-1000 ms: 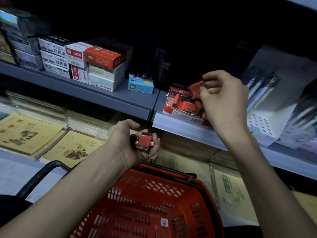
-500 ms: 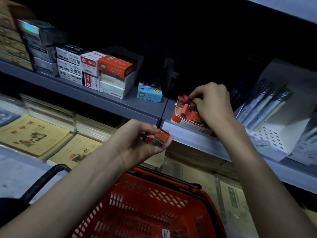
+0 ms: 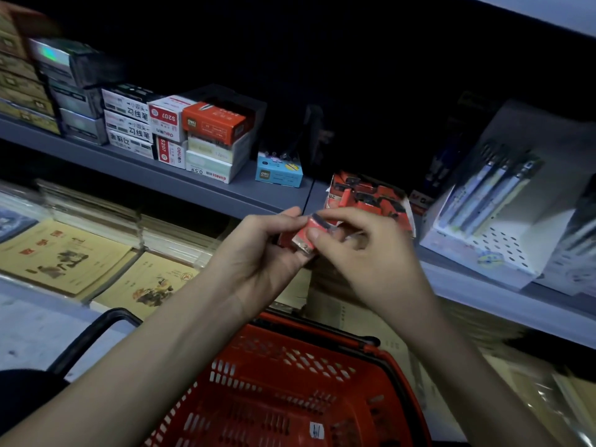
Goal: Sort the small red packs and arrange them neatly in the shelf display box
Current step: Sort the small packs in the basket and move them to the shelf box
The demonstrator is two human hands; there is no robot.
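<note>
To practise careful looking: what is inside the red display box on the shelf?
Small red packs lie jumbled in the display box. The right hand, holding one pack with the left hand, covers its front, hiding the rest.

red pack [image 3: 306,235]; red basket [image 3: 290,391]; grey shelf [image 3: 193,185]

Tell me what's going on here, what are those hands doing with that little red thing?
A person is standing at a shop shelf sorting little packs. Both hands are on one small red pack in front of the shelf edge: the left hand holds it from below and the right hand pinches its top. The display box behind them has more red packs lying in a jumble. A red basket sits below the arms.
</note>
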